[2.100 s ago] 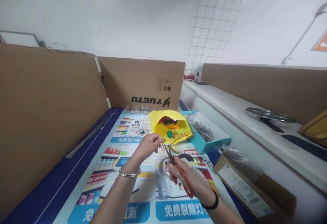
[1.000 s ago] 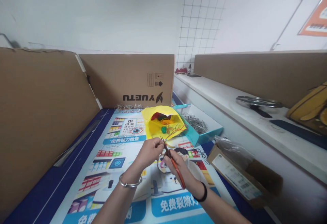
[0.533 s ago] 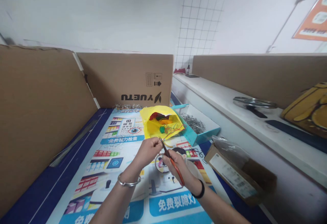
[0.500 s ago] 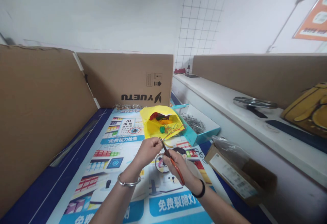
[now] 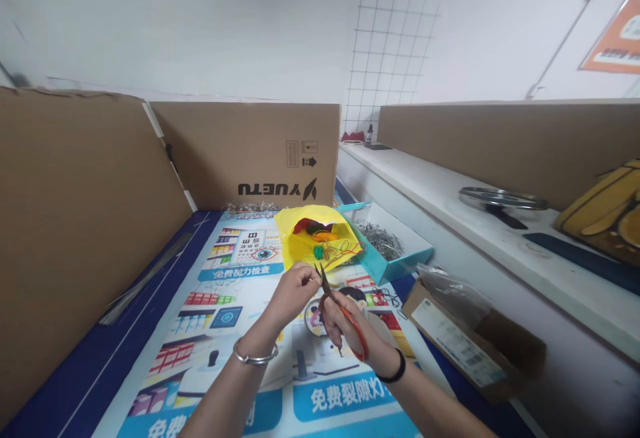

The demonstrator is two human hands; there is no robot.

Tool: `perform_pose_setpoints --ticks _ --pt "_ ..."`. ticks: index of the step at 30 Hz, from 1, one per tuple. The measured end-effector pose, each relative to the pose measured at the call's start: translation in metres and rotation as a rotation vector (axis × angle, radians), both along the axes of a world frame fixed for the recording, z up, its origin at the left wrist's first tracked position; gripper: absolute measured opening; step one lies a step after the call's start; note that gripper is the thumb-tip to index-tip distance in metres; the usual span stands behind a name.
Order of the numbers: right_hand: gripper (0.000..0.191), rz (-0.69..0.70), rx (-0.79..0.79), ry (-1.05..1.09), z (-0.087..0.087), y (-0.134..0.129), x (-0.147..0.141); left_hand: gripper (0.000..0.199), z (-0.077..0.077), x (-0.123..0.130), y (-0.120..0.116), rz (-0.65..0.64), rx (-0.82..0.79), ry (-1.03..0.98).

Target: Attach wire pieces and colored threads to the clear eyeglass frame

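Observation:
In the head view my right hand (image 5: 353, 328) grips a pair of scissors with orange handles (image 5: 361, 341). Their dark blades (image 5: 325, 281) stand slightly apart and point up toward my left fingertips. My left hand (image 5: 295, 291) is closed in a pinch right beside the blade tips; what it pinches is too small to make out. Just beyond both hands lies a yellow bag (image 5: 295, 241), its mouth toward me. Tangled coloured thread (image 5: 337, 250), a green bundle (image 5: 319, 252) and dark red material (image 5: 305, 227) show in its opening.
Right of the bag, a teal box (image 5: 407, 261) holds many small metal pieces (image 5: 380, 239). An open cardboard box (image 5: 465, 338) with clear plastic sits nearer on the right. Cardboard panels (image 5: 240, 145) stand behind and left. A white ledge (image 5: 430, 191) runs along the right, carrying a round mirror-like object (image 5: 503, 199).
The scissor blades have parted and the orange handle loops have spread in my right hand. My left hand stays pinched in nearly the same place. The view has shifted slightly.

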State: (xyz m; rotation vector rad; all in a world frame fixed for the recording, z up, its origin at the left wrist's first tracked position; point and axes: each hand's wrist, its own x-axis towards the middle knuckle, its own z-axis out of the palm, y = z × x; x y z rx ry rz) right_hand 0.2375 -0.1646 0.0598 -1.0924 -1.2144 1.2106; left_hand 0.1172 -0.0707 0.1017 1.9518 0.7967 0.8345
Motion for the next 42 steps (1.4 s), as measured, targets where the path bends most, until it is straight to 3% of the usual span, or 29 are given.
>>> perform_pose_setpoints --ticks 6,8,11,21,25,33,42 --pt "0.038 0.114 -0.122 0.304 0.003 -0.005 0.001 0.023 -0.004 0.000 -0.002 -0.209 -0.396 -0.141" --pt "0.038 0.141 -0.132 0.354 0.005 -0.006 0.001 0.025 -0.007 -0.002 -0.003 -0.297 -0.433 -0.179" --pt "0.039 0.140 -0.151 0.355 0.005 -0.007 0.001 0.028 -0.008 -0.003 -0.002 -0.315 -0.376 -0.179" --pt "0.034 0.009 -0.008 0.156 0.003 -0.004 0.003 0.025 -0.011 0.003 0.000 -0.122 -0.071 -0.008" --pt "0.036 -0.034 0.009 0.077 0.004 -0.002 0.003 0.024 -0.016 0.005 0.000 -0.097 -0.045 -0.001" --pt "0.034 0.005 -0.036 0.101 0.007 -0.004 0.010 0.031 -0.024 0.007 0.004 -0.211 -0.318 -0.197" --pt "0.035 0.097 -0.071 0.130 -0.010 0.000 0.017 0.029 -0.031 0.004 0.004 -0.381 -0.621 -0.388"
